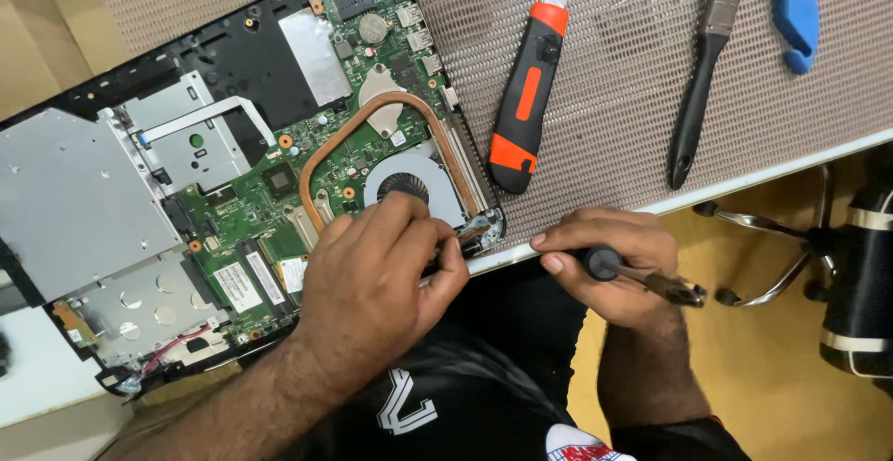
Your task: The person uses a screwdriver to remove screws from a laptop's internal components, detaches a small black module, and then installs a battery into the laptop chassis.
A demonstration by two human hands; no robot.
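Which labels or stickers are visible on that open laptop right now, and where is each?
Two white rectangular stickers on the memory modules, left of the left hand.
Small white label on the green board inside the copper pipe loop.
No packages or screens visible.

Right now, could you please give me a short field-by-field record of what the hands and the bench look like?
Left hand: left hand rests on the opened laptop, fingertips pinching a small metal part at its corner hinge.
Right hand: right hand grips a black-handled screwdriver plus pliers, off the table edge.
Board: copper heat pipe curves around the fan.
Mat: utility knife, brush, blue tool lie on mesh mat.
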